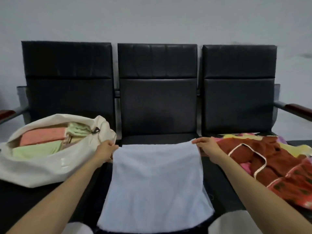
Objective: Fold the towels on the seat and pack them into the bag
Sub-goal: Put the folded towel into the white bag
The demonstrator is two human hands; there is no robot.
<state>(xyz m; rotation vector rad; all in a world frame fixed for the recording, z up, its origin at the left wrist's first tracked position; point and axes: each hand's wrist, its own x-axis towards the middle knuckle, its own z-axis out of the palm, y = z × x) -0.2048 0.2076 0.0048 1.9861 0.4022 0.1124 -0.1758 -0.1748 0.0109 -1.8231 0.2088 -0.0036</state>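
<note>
A pale blue towel lies spread flat on the middle seat, its near edge hanging over the seat front. My left hand pinches its far left corner and my right hand pinches its far right corner. On the left seat a cream cloth bag lies open, with folded pink and green towels inside. A heap of unfolded towels, rust brown, red, pink and yellow, covers the right seat.
Three joined black padded chairs stand against a grey wall. Wooden-topped armrests stick out at both ends. My light trouser knees show at the bottom edge.
</note>
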